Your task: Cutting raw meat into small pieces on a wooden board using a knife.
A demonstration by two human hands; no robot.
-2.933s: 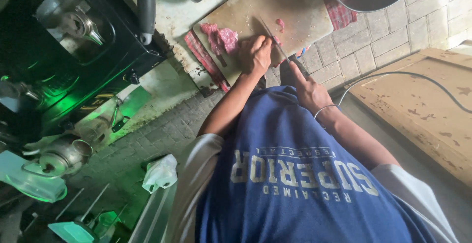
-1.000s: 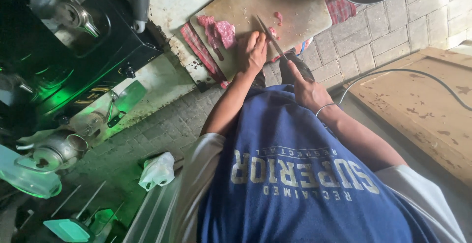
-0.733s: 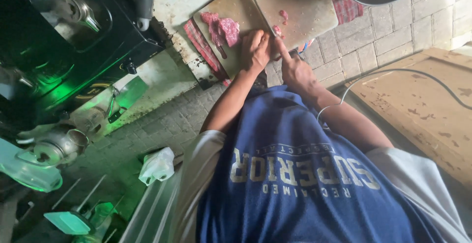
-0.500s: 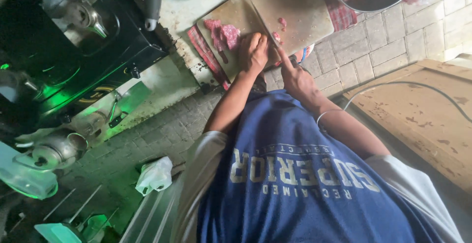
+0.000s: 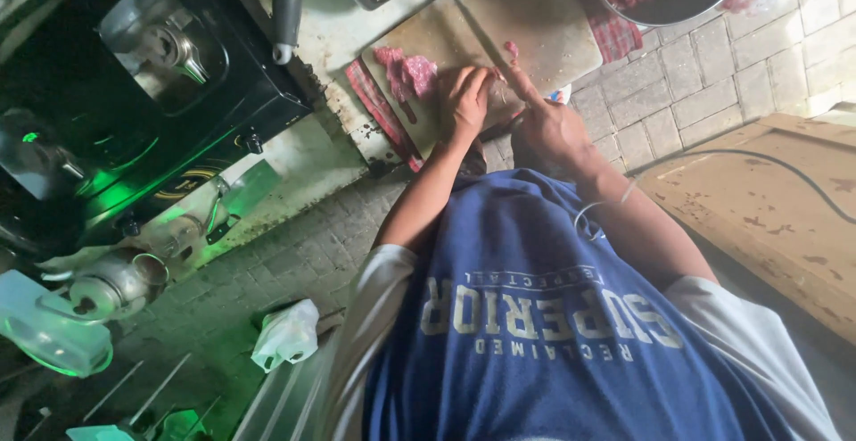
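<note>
While the board [image 5: 544, 22] lies at the far side of the scene, raw meat [image 5: 406, 74] is seen on its left part, just beside the left hand [image 5: 465, 100]. That hand is pressed down on the board with fingers curled; whether anything is gripped under it cannot be told. The right hand [image 5: 551, 124] is closed around a knife [image 5: 486, 44], its forefinger stretched along the blade, which runs away across the board. Compared with a moment ago, the hands are found closer together, and the blade is set nearer the left hand. A metal bowl [image 5: 704, 0] of meat is seen at the far right.
</note>
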